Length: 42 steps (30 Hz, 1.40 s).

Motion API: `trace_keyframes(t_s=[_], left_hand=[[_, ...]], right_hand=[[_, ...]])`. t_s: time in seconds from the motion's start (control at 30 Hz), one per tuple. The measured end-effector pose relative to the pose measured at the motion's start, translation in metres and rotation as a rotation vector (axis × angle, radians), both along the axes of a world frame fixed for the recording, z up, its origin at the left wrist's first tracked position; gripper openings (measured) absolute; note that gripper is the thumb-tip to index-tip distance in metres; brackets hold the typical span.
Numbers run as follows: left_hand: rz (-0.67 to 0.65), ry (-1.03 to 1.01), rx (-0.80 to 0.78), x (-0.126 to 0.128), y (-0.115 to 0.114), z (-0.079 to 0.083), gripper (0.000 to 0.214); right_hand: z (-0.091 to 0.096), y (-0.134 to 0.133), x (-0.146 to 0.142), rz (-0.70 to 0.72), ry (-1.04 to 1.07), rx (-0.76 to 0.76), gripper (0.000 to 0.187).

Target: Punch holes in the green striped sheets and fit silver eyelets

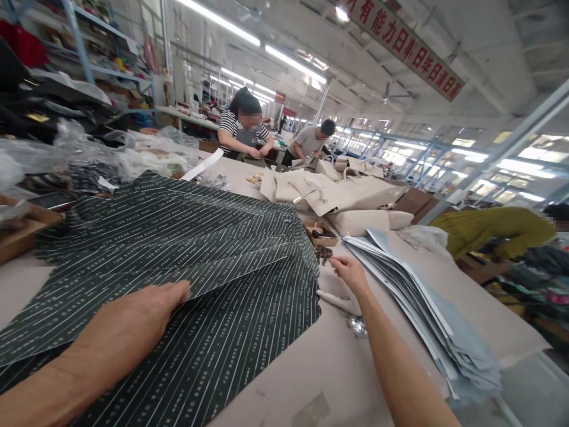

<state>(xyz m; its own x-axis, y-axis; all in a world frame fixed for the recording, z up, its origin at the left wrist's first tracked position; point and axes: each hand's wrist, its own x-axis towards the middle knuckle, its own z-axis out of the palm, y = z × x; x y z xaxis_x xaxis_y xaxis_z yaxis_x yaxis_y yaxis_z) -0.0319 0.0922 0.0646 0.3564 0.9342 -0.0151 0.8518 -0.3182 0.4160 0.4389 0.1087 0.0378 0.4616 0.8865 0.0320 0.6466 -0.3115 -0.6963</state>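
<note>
Dark green fabric (249, 320) with white stripes and printed lettering is spread in layers over the left half of the table. My left hand (146, 314) is closed on the edge of the upper layer, lifting it a little off the one beneath. Just past the fabric's right edge lies a heap of small dark metal pieces (323, 254). My right hand (349, 271) is beside this heap, with thumb and forefinger pinched together; what is between them is too small to make out. Pliers with pale handles (335, 299) lie under my right wrist, near a small clear plastic bag (358, 327).
A stack of light blue-grey sheets (418, 296) lies right of my right arm. Behind are a small cardboard box (320, 233) and cream bags (347, 193). Clear plastic wrapping (151, 154) is heaped at the left. Several people work around the table.
</note>
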Motion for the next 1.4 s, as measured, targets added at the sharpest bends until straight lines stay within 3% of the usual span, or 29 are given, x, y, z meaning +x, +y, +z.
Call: trace_keyframes(t_s=[0.17, 0.4, 0.53, 0.63, 0.9, 1.17, 1.4], left_hand=[[-0.072, -0.024, -0.207, 0.000, -0.014, 0.010, 0.030], [-0.094, -0.137, -0.501, 0.006, -0.030, 0.005, 0.027], [-0.179, -0.240, -0.736, 0.013, -0.033, -0.003, 0.028], [-0.219, -0.330, -0.864, 0.018, -0.035, -0.006, 0.035], [-0.204, -0.524, -1.056, 0.021, -0.043, -0.005, 0.033], [-0.222, -0.394, -0.901, 0.020, -0.049, -0.001, 0.022], [-0.239, -0.333, -0.815, 0.022, -0.052, 0.001, 0.019]], right_hand=[[0.016, -0.045, -0.048, 0.112, 0.242, 0.156, 0.050], [0.009, -0.121, -0.144, 0.301, 0.723, 0.116, 0.027], [0.001, -0.138, -0.201, 0.418, 0.849, 0.039, 0.012], [-0.005, -0.142, -0.229, 0.426, 0.897, 0.007, 0.010], [-0.018, -0.144, -0.245, 0.358, 1.102, -0.109, 0.025], [-0.015, -0.145, -0.247, 0.464, 0.950, -0.075, 0.008], [-0.015, -0.147, -0.250, 0.490, 0.855, -0.061, 0.006]])
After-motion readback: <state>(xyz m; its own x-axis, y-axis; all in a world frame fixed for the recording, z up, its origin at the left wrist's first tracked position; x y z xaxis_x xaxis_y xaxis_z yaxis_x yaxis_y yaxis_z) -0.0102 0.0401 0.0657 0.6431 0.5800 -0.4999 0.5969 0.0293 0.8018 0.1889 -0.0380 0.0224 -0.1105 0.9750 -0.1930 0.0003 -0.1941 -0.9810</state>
